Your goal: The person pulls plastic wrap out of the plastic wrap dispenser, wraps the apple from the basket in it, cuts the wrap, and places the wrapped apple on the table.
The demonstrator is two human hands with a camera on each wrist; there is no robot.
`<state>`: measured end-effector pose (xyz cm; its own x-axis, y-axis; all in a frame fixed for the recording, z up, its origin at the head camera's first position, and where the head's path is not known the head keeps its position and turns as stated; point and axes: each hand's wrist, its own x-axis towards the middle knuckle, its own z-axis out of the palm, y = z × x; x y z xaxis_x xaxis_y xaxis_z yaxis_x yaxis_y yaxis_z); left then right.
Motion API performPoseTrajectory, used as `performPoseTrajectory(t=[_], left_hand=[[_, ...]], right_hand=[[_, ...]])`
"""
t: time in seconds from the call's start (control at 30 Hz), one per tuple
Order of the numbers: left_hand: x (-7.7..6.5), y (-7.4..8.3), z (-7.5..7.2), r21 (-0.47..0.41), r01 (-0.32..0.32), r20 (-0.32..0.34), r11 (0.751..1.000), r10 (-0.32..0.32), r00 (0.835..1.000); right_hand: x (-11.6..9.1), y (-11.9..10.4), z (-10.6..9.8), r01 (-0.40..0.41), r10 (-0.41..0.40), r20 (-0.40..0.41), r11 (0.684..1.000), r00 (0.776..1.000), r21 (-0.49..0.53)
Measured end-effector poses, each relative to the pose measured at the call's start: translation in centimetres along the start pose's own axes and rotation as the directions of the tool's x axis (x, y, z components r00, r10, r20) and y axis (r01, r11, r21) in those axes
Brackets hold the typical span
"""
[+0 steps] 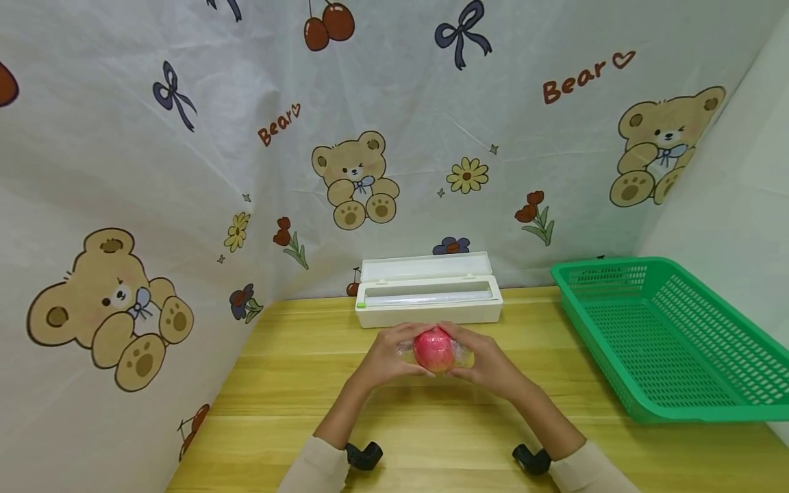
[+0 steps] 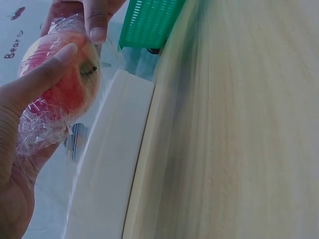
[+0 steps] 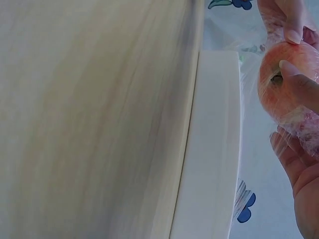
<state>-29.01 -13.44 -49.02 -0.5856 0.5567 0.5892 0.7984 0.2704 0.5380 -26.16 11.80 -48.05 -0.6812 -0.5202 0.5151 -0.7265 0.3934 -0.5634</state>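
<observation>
Between my two hands is a red apple (image 1: pixel 434 350) wrapped in clear plastic film (image 2: pixel 42 130), which bunches up at its two sides. My left hand (image 1: pixel 390 355) holds it from the left, the thumb on the near face and the fingers over the top. From the right, my right hand (image 1: pixel 489 361) grips it the same way. In the right wrist view the right thumb lies beside the stem hollow of the apple (image 3: pixel 273 94). Behind the hands stands a white film dispenser box (image 1: pixel 429 315), lid raised, with a roll of cling film (image 1: pixel 431 298) inside.
A green plastic basket (image 1: pixel 607 363) stands on the right of the wooden table (image 1: pixel 296 383). A white cloth (image 1: pixel 419 89) printed with bears hangs behind and to the left. Black wrist devices (image 1: pixel 365 457) are worn on both forearms.
</observation>
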Motion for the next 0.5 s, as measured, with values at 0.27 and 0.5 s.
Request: performPoseTrajectory(t=[0.27,0.5], left_hand=[[0.04,0.12,-0.18,-0.03,0.009,0.003,1.0,-0.009,1.0],[0.0,0.25,-0.17,-0.051,0.062,0.006,0.997,-0.062,0.998]], right_hand=[[0.07,0.04,0.38,0.013,-0.014,-0.027,0.999,1.0,-0.041],[0.06,-0.22,0.35,0.003,-0.005,-0.04,0.998,0.999,-0.061]])
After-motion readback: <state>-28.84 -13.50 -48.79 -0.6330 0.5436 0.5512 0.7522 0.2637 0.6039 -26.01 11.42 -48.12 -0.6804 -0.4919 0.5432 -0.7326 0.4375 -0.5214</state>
